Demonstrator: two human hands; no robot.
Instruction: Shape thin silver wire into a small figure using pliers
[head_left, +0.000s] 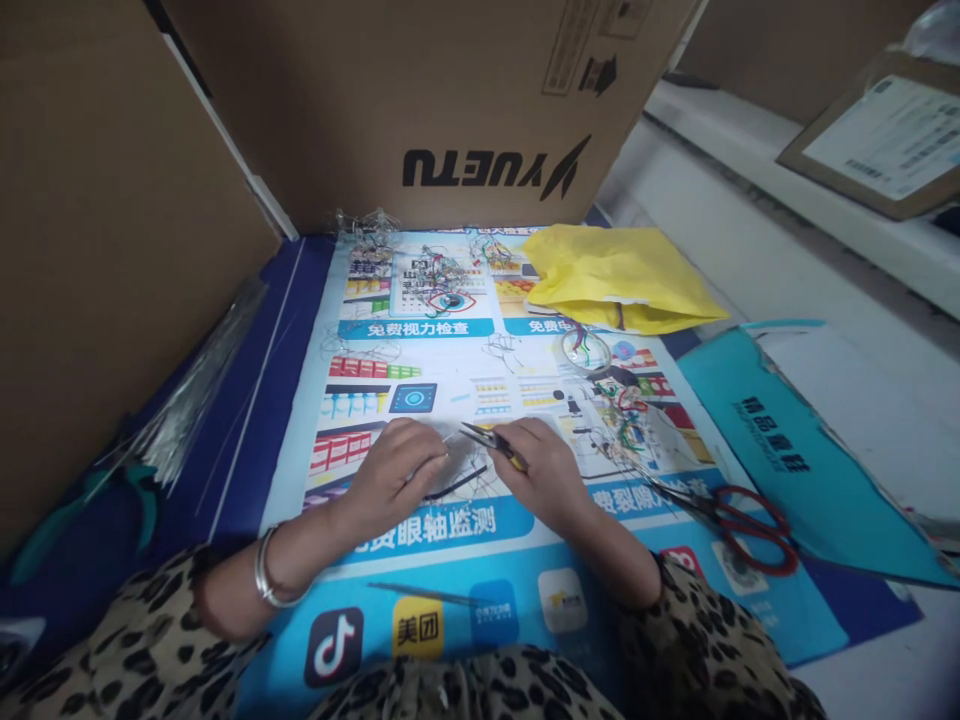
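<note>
My left hand [397, 468] is closed in a pinch over the middle of the printed sheet. A short bit of thin wire [448, 437] sticks out from its fingertips. My right hand [546, 472] is wrapped round small needle-nose pliers [480, 434], their jaws pointing left at the wire. Whether the jaws touch the wire I cannot tell. Loose thin wire lies on the sheet beneath and between both hands. Red-handled scissors [754, 530] rest to the right of my right forearm. Nearer my body lies a slim, pointed metal tool [420, 592].
Cardboard boxes [450, 90] wall off the back and left. Tangled coloured wires [442, 275] lie at the back, beside a yellow bag [622, 280] and a clear ring [585, 350]. Straight wires [199, 390] and teal-handled pliers [141, 505] are at left; a teal board [795, 450] is at right.
</note>
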